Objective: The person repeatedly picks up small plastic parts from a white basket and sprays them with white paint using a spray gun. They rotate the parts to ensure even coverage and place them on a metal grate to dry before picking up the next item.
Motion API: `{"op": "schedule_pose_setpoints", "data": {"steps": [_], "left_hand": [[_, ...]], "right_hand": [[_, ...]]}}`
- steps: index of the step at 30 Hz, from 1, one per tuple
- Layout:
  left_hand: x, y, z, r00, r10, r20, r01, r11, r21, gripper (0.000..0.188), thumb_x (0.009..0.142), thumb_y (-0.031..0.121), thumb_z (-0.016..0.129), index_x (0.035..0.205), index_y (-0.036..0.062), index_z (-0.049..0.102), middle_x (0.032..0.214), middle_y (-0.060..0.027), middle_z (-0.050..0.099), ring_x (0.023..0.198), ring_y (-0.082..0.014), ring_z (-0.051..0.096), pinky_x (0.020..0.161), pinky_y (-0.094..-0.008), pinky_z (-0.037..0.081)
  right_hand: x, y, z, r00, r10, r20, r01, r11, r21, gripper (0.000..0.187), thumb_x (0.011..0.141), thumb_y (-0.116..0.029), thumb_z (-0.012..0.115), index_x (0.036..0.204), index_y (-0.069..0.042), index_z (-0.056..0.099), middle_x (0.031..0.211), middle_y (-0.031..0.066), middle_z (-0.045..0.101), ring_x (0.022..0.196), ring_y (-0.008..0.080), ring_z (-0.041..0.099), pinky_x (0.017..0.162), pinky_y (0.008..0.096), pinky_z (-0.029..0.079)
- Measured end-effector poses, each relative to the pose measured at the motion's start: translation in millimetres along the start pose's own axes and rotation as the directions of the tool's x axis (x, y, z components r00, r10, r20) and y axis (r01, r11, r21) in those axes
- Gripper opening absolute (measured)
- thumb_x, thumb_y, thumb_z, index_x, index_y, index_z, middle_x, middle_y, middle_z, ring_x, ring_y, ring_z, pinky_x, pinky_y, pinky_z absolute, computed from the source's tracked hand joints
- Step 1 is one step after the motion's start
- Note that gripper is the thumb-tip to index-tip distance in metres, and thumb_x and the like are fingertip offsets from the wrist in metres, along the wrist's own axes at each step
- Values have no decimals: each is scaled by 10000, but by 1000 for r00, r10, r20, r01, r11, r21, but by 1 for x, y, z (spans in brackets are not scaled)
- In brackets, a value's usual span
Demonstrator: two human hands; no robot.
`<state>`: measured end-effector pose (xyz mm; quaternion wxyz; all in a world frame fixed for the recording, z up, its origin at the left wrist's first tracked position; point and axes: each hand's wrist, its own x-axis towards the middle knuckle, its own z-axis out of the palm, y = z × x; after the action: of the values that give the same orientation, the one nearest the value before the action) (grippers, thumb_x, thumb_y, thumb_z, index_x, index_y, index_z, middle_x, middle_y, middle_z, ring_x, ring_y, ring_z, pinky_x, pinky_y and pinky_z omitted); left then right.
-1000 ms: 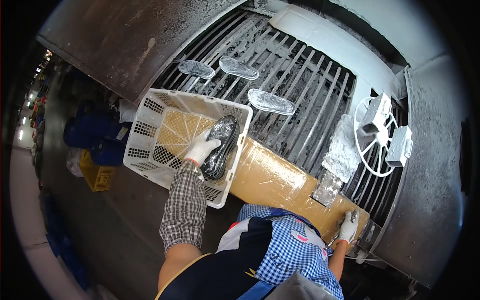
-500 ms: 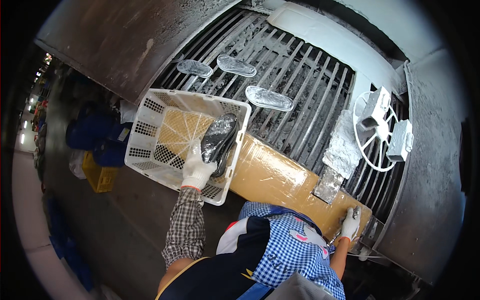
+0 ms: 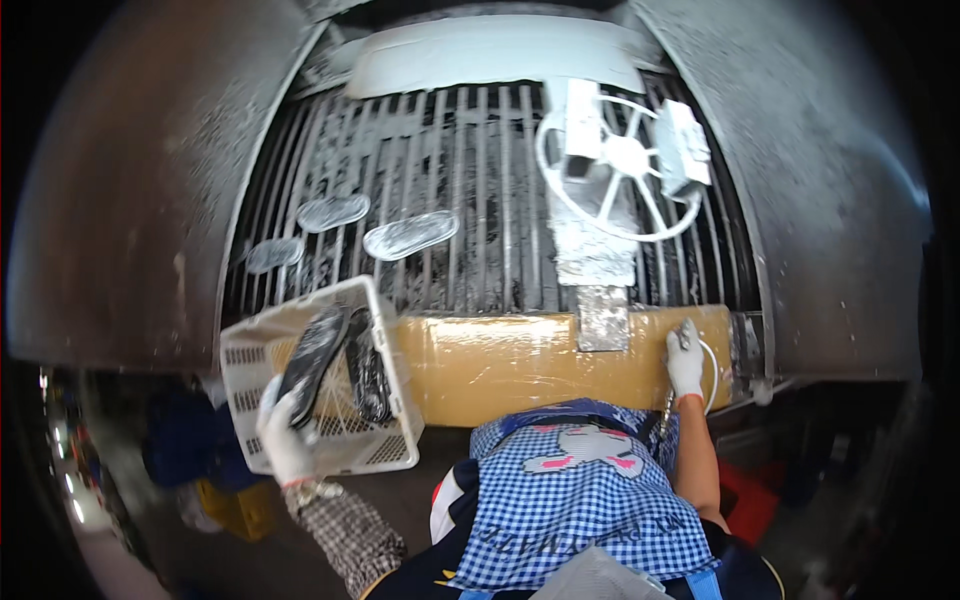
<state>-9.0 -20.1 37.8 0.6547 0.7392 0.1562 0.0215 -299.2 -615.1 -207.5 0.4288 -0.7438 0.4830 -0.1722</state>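
My left hand (image 3: 285,430), in a white glove, grips a black shoe sole (image 3: 316,362) by its lower end. The sole is tilted over the left part of a white plastic basket (image 3: 398,415). More black soles (image 3: 368,378) lean on edge against the basket's right inner wall. My right hand (image 3: 685,365), also gloved, is closed around a small grey metal tool (image 3: 684,338) at the right end of a tape-covered brown board (image 3: 490,365). Most of that tool is hidden by the fingers. A white hose (image 3: 712,372) curves beside this hand.
Three silvery sole-shaped pieces (image 3: 410,236) lie on a grate of metal bars (image 3: 500,200). A white spoked wheel (image 3: 627,157) with two box-shaped pieces stands at the right on the grate. Dark metal walls (image 3: 120,200) flank both sides. A yellow crate (image 3: 235,508) sits lower left.
My view has turned to face the grate squarely. My left hand has drawn one sole away from those at the basket's right side, toward the left. My right hand stays at the board's right end.
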Motion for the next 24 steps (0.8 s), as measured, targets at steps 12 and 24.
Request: {"op": "schedule_pose_setpoints", "data": {"steps": [12,24], "left_hand": [[-41,-10,200,594,-382,708,512,858,35,583,969,250,647,1493,14,542,969,-58,688,520,-116,515,398,-240,340],[-87,-58,331,179,-509,842,771,604,201,375,1020,282,647,1326,67,660,840,-90,687,528,-160,606,349,-234,427]], "right_hand": [[-34,-83,-7,996,47,74,-51,997,49,785,962,-155,705,1672,-174,373,1352,244,694,1221,354,688,1068,415,512],[-92,-205,-12,868,-359,343,355,932,77,874,991,-235,679,1719,-229,196,1332,364,646,1200,542,633,1047,554,510]]}}
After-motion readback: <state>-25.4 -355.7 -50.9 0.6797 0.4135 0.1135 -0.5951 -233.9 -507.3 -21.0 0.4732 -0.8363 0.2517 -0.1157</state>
